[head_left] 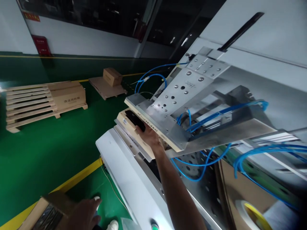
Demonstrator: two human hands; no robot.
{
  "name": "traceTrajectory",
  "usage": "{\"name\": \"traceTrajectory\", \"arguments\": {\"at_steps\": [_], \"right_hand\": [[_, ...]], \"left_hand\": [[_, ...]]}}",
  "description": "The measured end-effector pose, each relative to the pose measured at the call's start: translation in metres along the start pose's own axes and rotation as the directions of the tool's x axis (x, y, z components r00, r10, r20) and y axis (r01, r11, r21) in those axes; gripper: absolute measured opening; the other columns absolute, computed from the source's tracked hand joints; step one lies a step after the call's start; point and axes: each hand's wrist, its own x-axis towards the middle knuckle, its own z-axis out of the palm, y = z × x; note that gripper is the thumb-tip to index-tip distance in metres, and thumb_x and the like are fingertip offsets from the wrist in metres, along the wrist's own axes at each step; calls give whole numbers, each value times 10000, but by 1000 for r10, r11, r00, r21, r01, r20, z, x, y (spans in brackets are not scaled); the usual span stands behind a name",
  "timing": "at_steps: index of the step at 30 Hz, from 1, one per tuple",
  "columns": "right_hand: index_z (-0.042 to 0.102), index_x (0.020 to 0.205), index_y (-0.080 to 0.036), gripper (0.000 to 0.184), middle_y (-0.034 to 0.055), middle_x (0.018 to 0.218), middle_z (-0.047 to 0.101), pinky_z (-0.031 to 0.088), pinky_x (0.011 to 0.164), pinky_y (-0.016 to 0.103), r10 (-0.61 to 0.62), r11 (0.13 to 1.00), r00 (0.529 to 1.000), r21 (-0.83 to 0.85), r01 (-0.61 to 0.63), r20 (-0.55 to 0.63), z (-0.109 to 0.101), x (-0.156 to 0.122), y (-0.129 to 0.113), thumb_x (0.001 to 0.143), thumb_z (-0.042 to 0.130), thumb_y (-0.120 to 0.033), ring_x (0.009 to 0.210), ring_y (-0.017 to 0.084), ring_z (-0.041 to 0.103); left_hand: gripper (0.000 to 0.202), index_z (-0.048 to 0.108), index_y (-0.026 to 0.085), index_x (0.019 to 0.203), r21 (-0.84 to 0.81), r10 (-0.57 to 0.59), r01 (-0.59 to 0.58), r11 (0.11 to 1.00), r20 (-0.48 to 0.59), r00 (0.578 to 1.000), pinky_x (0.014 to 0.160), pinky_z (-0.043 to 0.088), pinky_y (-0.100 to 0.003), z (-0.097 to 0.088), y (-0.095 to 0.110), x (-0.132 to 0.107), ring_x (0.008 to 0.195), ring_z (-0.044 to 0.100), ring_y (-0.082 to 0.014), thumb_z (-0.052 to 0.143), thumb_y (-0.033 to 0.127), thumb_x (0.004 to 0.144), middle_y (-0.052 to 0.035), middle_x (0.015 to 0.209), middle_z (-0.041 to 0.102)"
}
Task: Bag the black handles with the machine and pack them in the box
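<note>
My right hand (150,135) reaches between the two cream-edged plates of a press fixture. Its thumb and fingers are at the near end of a long black part (135,119), which they appear to grip; some fingertips are hidden under the upper plate (153,123). The black part lies along the lower cream block (129,125). At the bottom left, my left hand (83,214) is dark and somewhat blurred, with thumb and forefinger apart and nothing visible between them. Beside it is an open cardboard box (40,209) holding dark, shiny items.
Blue air hoses (206,164) loop around the metal bracket (184,86). The white machine base (134,182) carries a green button (154,227). A tape roll (254,215) lies at lower right. Wooden pallet (28,103) and cartons (69,94) stand on the green floor.
</note>
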Motion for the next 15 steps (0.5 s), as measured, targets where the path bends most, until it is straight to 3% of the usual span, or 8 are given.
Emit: {"name": "traceTrajectory", "arguments": {"at_steps": [4,9,11,15], "right_hand": [[513,1546,-119,604,235,1303,741,548,1073,507,22,999,999,-30,-21,31,-3,-13,-6,1025,565,-419,1207,361,720],[620,1449,-95,476,254,1236,762,582,1010,496,30,999,998,-43,-28,50,-13,-23,-2,1054,524,-342,1130,363,758],[660,1400,-89,449,250,1242,761,580,1018,494,14,999,998,-34,-12,65,-16,-28,1,1058,514,-341,1146,366,751],[602,1475,-118,475,217,1486,635,497,1149,516,-16,1000,999,-19,17,48,-14,-49,-5,1072,494,-346,1367,353,624]], "left_hand": [[466,648,262,1445,102,83,-66,993,-176,981,971,617,-371,-15,-7,19,1137,749,-298,606,345,988,-121,1288,763],[427,669,249,1389,183,180,-118,976,-377,908,867,634,-355,-33,-31,40,1011,771,-288,564,420,1012,-109,1179,793],[424,663,258,1387,176,190,-127,976,-406,894,868,634,-365,-35,-39,41,1030,766,-291,532,441,1028,-104,1200,787],[419,674,257,1372,185,212,-154,971,-354,911,815,632,-349,-28,-43,38,968,774,-278,538,455,1028,-99,1122,803]]}}
